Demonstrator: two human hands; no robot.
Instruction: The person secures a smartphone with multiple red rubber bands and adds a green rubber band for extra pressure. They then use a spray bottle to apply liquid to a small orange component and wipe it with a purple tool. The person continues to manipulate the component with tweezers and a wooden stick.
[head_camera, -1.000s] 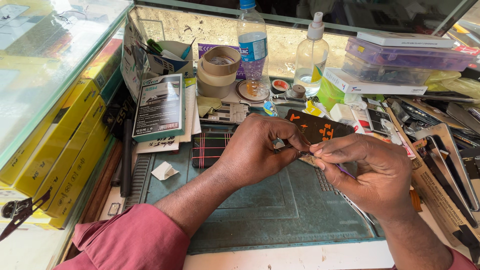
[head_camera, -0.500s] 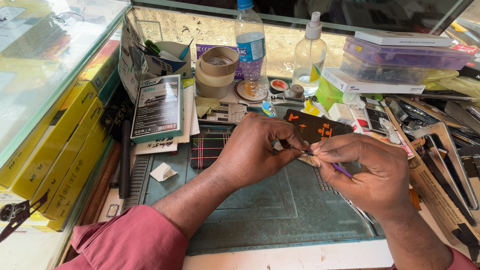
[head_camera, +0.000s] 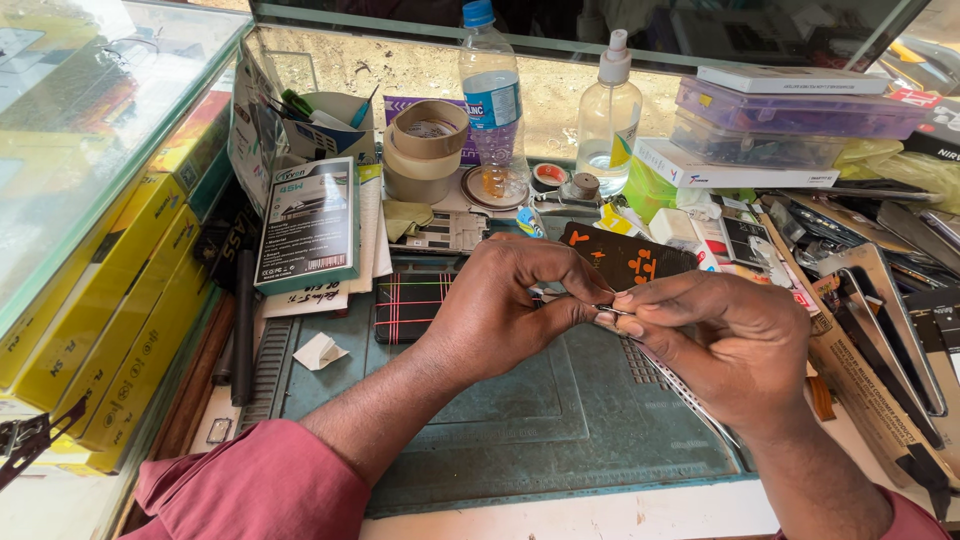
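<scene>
A small thin part (head_camera: 603, 311), pale and metallic-looking, is pinched between both hands over the centre of the green work mat (head_camera: 520, 420); too small to tell its exact kind. The left hand (head_camera: 500, 305) is curled, thumb and fingertips pressed onto the part from the 9 o'clock side. The right hand (head_camera: 715, 335) is closed in a pinch from the 3 o'clock side, w/ slim tweezers (head_camera: 690, 395) running out under its palm toward 5 o'clock.

Just beyond the hands, at 12 o'clock, a black phone cover w/ orange marks (head_camera: 625, 258) is partly hidden by the fingers. At 10 o'clock a dark pad w/ red grid lines (head_camera: 408, 305) is seen, and a crumpled paper scrap (head_camera: 320, 351) lies at 9 o'clock on the mat.

Further out at 12 o'clock: stacked tape rolls (head_camera: 425, 150), a plastic water bottle (head_camera: 492, 110), approx. part full, and a clear spray bottle (head_camera: 608, 120) holding a little liquid. A cup (head_camera: 335, 120) at 11 o'clock holds pens and tools. At 1 o'clock, clear lidded boxes (head_camera: 800, 120) are stacked; contents can't be made out. Yellow boxes (head_camera: 110, 320) are lined up along the 9 o'clock edge.
</scene>
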